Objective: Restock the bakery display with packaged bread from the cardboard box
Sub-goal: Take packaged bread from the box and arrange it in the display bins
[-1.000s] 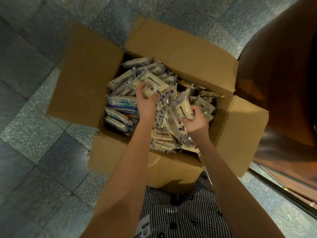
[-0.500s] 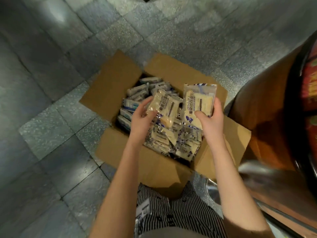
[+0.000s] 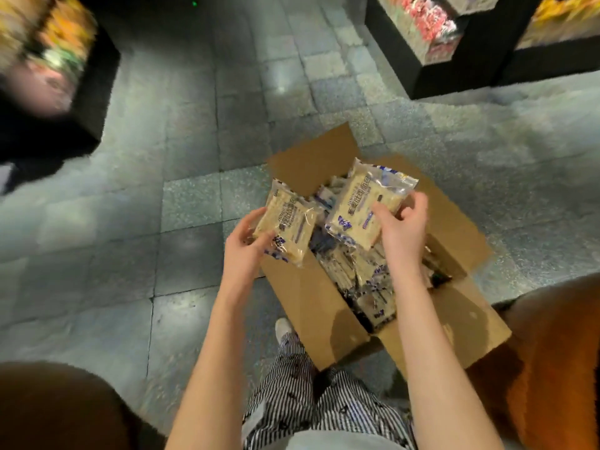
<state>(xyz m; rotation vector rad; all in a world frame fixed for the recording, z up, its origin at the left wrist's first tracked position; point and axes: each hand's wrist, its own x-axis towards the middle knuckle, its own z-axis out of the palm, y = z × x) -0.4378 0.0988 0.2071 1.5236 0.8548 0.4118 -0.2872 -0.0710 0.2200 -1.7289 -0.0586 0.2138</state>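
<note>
Though crinkled, clear-wrapped pale bread pack [image 3: 360, 203]

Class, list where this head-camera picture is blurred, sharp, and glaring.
Head view: upper-left display stand smeared by motion blur; bread packets in the left hand and right hand fairly sharp, print readable; glare patch on the floor tiles; dim overall.

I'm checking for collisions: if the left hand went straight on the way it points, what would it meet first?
Besides the bread packet it grips, the left hand seems to have a free way: only the box flap and floor tiles lie ahead, apparently lower, though depth is unclear.
</note>
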